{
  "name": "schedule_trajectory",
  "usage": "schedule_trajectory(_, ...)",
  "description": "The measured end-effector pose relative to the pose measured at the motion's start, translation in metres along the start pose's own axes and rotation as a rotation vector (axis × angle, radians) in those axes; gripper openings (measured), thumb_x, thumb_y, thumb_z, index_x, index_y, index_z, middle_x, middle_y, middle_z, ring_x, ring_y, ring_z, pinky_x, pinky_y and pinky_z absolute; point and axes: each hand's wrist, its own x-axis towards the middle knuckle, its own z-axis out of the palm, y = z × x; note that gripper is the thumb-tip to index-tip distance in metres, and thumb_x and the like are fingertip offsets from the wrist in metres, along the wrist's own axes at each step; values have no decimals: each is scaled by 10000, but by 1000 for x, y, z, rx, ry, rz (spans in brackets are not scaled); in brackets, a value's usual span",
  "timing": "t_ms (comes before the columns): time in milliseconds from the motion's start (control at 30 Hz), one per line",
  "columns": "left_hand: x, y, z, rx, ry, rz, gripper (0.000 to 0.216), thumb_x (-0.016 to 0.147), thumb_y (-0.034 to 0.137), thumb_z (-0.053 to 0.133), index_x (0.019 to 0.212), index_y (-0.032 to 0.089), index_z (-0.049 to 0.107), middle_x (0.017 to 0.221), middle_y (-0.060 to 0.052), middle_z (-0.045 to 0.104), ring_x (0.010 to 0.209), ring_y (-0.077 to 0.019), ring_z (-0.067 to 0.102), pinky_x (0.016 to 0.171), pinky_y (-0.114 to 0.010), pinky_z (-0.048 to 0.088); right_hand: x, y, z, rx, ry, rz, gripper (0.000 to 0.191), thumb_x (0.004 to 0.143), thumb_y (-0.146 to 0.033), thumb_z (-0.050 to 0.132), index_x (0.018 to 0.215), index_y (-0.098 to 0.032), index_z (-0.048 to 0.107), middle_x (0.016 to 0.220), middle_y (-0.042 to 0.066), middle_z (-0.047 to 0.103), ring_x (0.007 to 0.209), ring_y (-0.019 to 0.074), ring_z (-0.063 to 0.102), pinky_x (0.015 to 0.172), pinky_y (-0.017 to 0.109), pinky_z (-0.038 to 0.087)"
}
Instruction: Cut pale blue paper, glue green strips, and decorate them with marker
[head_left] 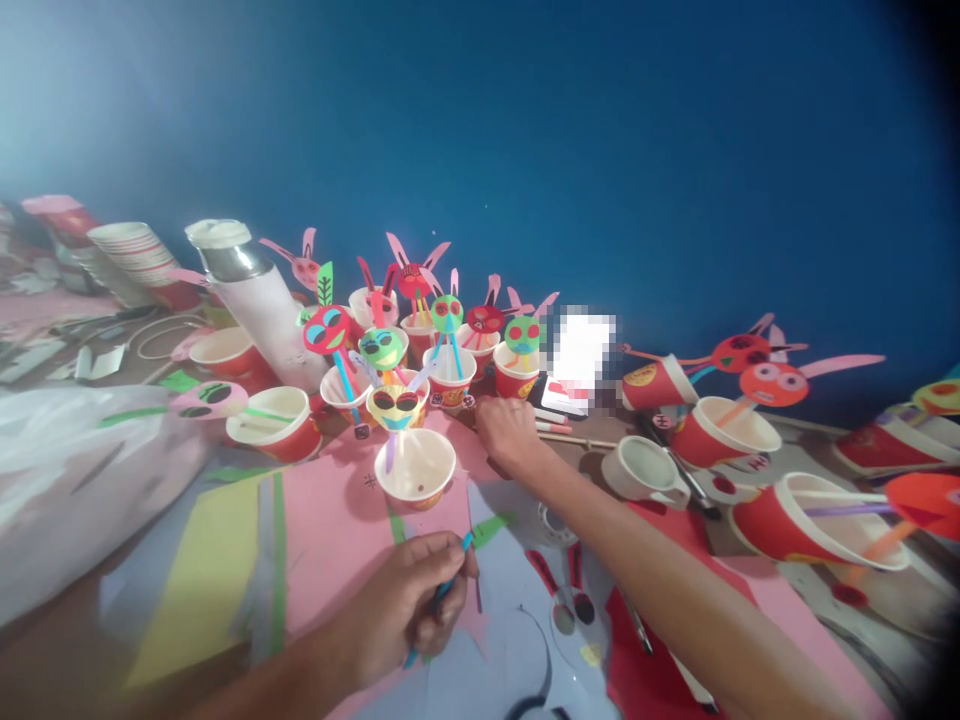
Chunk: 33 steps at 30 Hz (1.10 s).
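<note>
My left hand (431,595) is closed around a thin blue stick (466,542), whose ends show above and below the fist. Just beyond it stands a red and white paper cup (416,470) with a yellow paper face (396,408) in sunglasses at its rim. My right hand (508,432) reaches out to the table past that cup. Its fingers curl downward, and what they hold, if anything, is hidden. Close to it are a paper cup with a green face (522,334) and white pens (553,422).
Several more cups with paper faces (448,312) line the blue wall. A white mug (645,470) stands right of centre, near a tipped cup (657,382). At left are a flask (262,310), stacked cups (139,260) and a plastic bag (82,480). Coloured paper sheets (337,540) cover the table.
</note>
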Motion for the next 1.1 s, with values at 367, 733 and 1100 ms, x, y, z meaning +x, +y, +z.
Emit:
schedule_trajectory(367,0,-1,-2,-1,-3,14,338,803,485,611,780,153,558,492,69,419,355,-25,225,381,-170,162,-48,23,-6,165,184,50,213,919,-306,515,1014,-144,616,957,56,665,870,181,633,785,370,499)
schedule_trajectory(733,0,0,-1,14,-13,57,273,800,413,633,892,159,590,485,84,405,364,-32,220,368,-167,188,-176,66,10,663,192,-31,81,856,-256,539,818,-234,607,744,-44,694,679,118,636,614,197,454)
schedule_trajectory(1100,-14,0,7,424,-77,98,251,749,337,677,905,158,596,576,75,436,466,-43,311,436,-159,235,-204,15,36,604,212,-329,100,774,-95,563,753,-192,572,702,-10,650,636,133,606,598,237,395)
